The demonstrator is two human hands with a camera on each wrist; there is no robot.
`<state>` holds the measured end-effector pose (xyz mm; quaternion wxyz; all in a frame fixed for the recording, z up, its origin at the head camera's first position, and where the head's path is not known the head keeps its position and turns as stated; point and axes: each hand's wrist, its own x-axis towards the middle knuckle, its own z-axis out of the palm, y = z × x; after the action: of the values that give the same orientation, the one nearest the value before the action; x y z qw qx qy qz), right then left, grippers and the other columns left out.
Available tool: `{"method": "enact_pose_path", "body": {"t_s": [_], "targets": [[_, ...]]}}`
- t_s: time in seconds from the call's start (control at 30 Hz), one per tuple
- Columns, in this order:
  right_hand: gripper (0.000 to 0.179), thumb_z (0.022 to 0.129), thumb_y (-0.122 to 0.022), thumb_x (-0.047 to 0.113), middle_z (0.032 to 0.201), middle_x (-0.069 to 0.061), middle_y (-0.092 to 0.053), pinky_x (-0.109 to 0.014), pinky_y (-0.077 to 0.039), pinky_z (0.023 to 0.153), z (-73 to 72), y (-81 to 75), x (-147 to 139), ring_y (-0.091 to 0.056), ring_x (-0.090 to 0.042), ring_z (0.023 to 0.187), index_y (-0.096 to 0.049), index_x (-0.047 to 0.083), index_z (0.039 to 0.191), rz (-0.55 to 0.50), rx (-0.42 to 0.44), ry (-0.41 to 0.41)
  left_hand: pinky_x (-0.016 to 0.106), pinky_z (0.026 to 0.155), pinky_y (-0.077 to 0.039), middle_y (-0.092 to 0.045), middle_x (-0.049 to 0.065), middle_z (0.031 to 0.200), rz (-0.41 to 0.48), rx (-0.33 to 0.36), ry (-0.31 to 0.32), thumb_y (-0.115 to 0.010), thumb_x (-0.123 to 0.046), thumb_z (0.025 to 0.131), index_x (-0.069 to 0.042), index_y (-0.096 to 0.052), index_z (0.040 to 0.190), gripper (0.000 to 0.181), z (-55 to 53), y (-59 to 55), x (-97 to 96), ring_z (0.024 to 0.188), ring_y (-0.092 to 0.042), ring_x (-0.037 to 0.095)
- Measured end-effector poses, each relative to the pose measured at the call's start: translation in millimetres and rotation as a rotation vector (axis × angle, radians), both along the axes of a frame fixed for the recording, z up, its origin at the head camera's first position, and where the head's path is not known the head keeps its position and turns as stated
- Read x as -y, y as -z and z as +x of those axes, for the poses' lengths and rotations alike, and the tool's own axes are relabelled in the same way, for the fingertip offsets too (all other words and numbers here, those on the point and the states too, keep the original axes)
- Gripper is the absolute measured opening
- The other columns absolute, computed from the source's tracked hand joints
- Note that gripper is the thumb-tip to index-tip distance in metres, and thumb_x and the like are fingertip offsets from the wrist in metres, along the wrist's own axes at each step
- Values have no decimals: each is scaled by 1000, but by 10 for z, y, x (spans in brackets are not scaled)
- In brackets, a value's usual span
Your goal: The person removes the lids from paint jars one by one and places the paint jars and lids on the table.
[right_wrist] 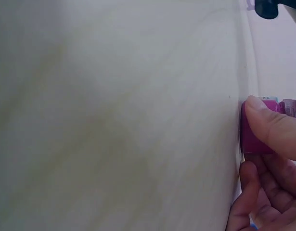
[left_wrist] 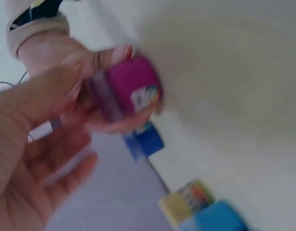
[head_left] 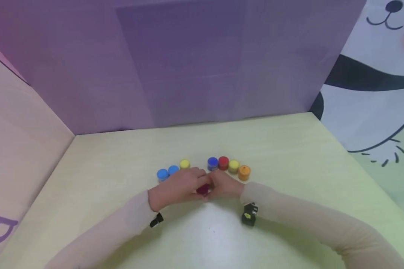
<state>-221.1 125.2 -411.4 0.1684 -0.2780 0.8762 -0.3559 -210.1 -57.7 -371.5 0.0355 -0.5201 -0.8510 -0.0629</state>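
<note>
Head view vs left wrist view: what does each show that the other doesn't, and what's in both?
Head only: the small round red jar, the small round orange jar and the small round yellow jar between them.

Left wrist only: the white label on the small magenta jar, and the multicoloured label on another yellow jar.

Both: the magenta jar, a small dark blue jar, a small light blue jar, the left hand, right hand and pale table.

Looks like a play or craft corner, with table (head_left: 121,157), purple panel (head_left: 195,63), cartoon animal (head_left: 367,76) and bright jars (head_left: 223,163); can't be pinned to home or school.
</note>
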Motion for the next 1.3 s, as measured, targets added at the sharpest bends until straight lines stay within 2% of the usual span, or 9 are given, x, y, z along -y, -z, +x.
{"method": "enact_pose_path", "body": {"t_s": [0.1,0.17,0.47,0.6,0.77,0.9,1.07,1.17,1.3], "targets": [[33,69,-82,11,87,0,-69,-22,-50,76,24,-22,2,-60,-9,78,-68,7,99,10,35,43,15,76,-48,-68,-1,97,1,17,152,-73,-16,83,-12,-67,110,28,-39,-36,24,86,-60,11],[31,70,-82,10,85,0,-69,-23,-50,75,36,-37,5,-60,-9,75,-68,6,97,13,43,59,15,79,-48,-69,0,99,-3,44,197,-70,-7,84,-11,-68,109,26,-65,-43,29,89,-62,12],[33,70,-81,9,90,-3,-70,-23,-50,78,64,-56,31,-62,-10,80,-68,5,101,15,48,66,16,81,-48,-70,1,99,-13,118,211,-67,-1,84,-9,-68,108,26,-132,0,20,90,-64,12],[34,70,-82,10,88,0,-69,-24,-50,78,56,-56,40,-60,-9,79,-68,7,100,33,42,75,14,75,-47,-68,-1,88,-5,202,135,-72,-6,82,-10,-70,100,19,-130,-15,-21,79,-61,9],[33,71,-80,9,90,2,-68,-25,-50,78,35,-41,30,-60,-9,81,-67,8,101,28,24,40,16,66,-46,-63,-6,76,-15,303,-107,-77,-21,78,-12,-70,93,19,-85,-39,-83,68,-56,7],[36,73,-78,8,95,0,-69,-25,-50,81,29,-24,21,-61,-10,85,-67,7,107,29,4,4,19,55,-42,-54,-7,63,-8,253,-270,-77,-29,78,-14,-67,82,19,-35,21,-114,57,-48,8],[37,75,-77,7,98,-1,-69,-25,-49,84,21,-12,14,-62,-11,89,-66,6,111,39,-16,-17,19,51,-40,-53,-7,63,55,187,-314,-76,-35,78,-14,-65,79,24,18,88,-110,55,-47,8],[38,74,-77,6,98,-1,-69,-24,-49,83,19,-7,9,-62,-10,88,-66,7,110,31,-15,-24,19,56,-42,-57,-5,73,59,175,-258,-77,-41,75,-13,-66,90,33,5,84,-79,63,-49,8],[38,71,-79,5,96,-2,-69,-23,-50,82,24,-3,16,-62,-11,87,-66,6,107,21,35,29,18,73,-47,-64,-2,95,27,177,-40,-77,-28,78,-13,-66,108,36,-42,69,-11,84,-56,10]]}}
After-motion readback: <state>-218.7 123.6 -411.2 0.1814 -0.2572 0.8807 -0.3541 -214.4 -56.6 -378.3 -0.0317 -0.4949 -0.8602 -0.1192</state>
